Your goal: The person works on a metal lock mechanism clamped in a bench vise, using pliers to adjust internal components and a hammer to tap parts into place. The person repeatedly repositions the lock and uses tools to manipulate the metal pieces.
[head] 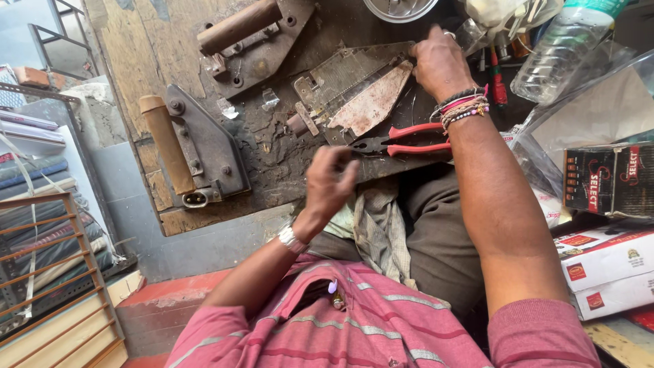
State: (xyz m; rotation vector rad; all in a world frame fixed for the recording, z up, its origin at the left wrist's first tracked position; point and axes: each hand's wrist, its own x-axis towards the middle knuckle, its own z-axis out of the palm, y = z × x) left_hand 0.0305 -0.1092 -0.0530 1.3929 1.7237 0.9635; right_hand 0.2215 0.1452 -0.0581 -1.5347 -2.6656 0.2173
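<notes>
Head view: two bare hands over a worn wooden bench strewn with iron parts.

Left hand (330, 182) at centre, wrist cocked back, fingers curled loosely inward, nothing visibly gripped; red-handled pliers (402, 141) just at 2 o'clock of it, lying apart from the fingertips. Right hand (439, 63) stretched forward at 1 o'clock, forearm straight, beaded bracelets (463, 109) on the wrist, fingers bent down onto the far edge of the triangular iron soleplate (371, 102); grip itself hidden. Wooden-handled iron body (194, 153) at 9 o'clock, plastic bottle (562, 51) at 2 o'clock.
</notes>
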